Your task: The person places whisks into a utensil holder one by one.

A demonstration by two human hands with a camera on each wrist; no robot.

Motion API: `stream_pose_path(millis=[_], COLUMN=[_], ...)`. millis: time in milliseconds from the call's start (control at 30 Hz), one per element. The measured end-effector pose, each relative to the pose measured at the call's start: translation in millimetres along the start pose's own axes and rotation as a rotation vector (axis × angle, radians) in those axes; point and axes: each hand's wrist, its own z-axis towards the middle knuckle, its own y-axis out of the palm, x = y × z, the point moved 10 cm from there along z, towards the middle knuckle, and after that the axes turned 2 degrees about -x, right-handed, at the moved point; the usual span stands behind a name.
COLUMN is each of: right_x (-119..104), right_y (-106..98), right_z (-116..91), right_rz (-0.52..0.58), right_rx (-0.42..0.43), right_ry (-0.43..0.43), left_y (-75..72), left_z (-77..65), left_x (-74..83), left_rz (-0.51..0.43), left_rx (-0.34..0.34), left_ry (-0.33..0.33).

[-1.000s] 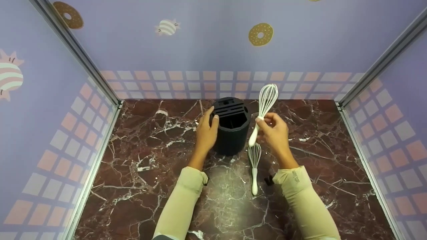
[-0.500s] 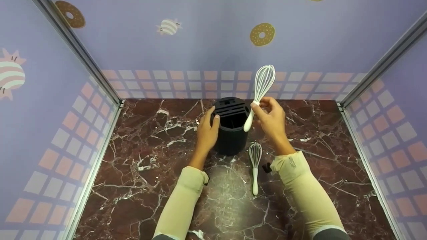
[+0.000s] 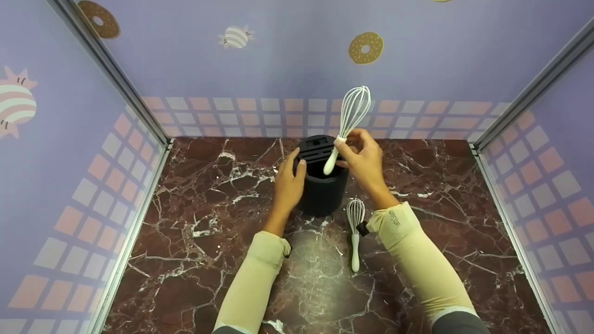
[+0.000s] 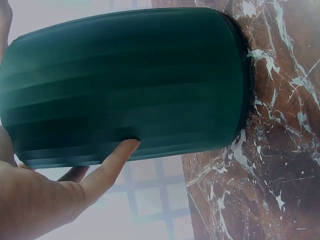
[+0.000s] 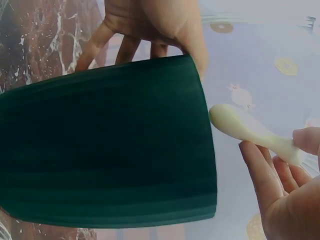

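Note:
A black utensil holder (image 3: 321, 195) with slots and a larger opening on top stands upright; it looks dark green in the wrist views. My left hand (image 3: 288, 185) steadies its left side, thumb at the rim and fingers spread along the wall (image 4: 127, 110). With thumb and fingers, my right hand (image 3: 366, 160) pinches a white whisk (image 3: 355, 109) near its collar. The whisk tilts, wires up, and its handle end hangs over the holder's front opening. In the right wrist view, the handle (image 5: 235, 122) appears close to the rim. A second, smaller whisk (image 3: 355, 253) lies on the tabletop.
Dark red marbled tabletop (image 3: 199, 273) spreads around the holder. A patterned back wall (image 3: 297, 55) and two side walls with metal edge rails (image 3: 116, 79) enclose it. The second whisk lies close to the right sleeve (image 3: 394, 227).
My right hand has raised the whisk and carried it leftward, from beside the holder to above its opening. The left hand and the holder have stayed in place.

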Motion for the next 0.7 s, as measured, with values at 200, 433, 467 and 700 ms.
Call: stream_pose_path(millis=[200, 433, 467, 700], right_x=[5.4, 12.5, 13.1, 15.3], right_y=[12.4, 23.0, 23.8, 24.9], right_z=[0.7, -0.4, -0.9, -1.7], right_rz=[-0.008, -0.087, -0.099, -0.167], right_rx=[-0.030, -0.086, -0.093, -0.113], right_ry=[0.031, 0.036, 0.034, 0.036], left_y=[0.4, 0.1, 0.1, 0.9], left_z=[0.3, -0.6, -0.7, -0.2], left_x=[-1.8, -2.0, -1.8, -1.5], left_rz=[0.002, 0.004, 0.002, -0.010], left_rx=[-0.003, -0.006, -0.007, -0.007], left_ry=[-0.016, -0.019, -0.017, -0.006])
